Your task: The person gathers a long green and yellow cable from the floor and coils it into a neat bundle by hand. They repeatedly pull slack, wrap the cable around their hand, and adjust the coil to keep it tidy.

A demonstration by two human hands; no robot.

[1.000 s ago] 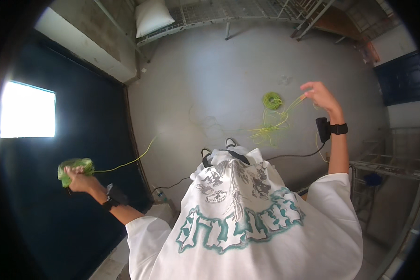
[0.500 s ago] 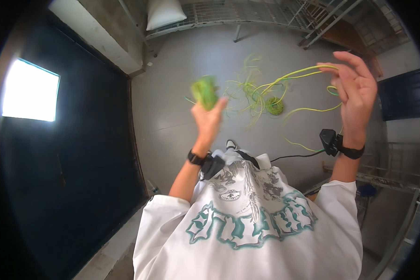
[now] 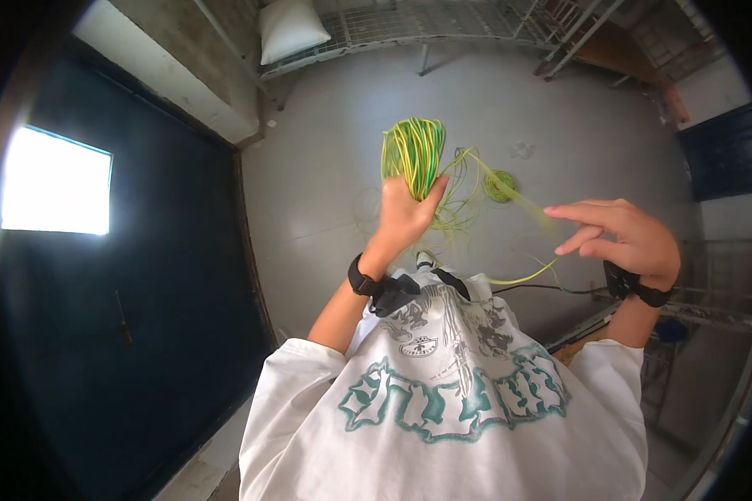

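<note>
My left hand is raised in front of me and grips a thick coiled bundle of green-and-yellow wire. A loose strand of the same wire runs from the bundle to my right hand, passing by its spread fingers. A smaller coil of the wire lies on the grey floor beyond. Both wrists wear black bands.
A grey concrete floor lies below. A dark blue wall with a bright window is on the left. A metal frame with a white cushion stands at the far side. Metal racks are at the right.
My left hand swung from far out on the left to the middle, carrying the wire bundle. My right hand dropped lower and its fingers spread along the strand.
</note>
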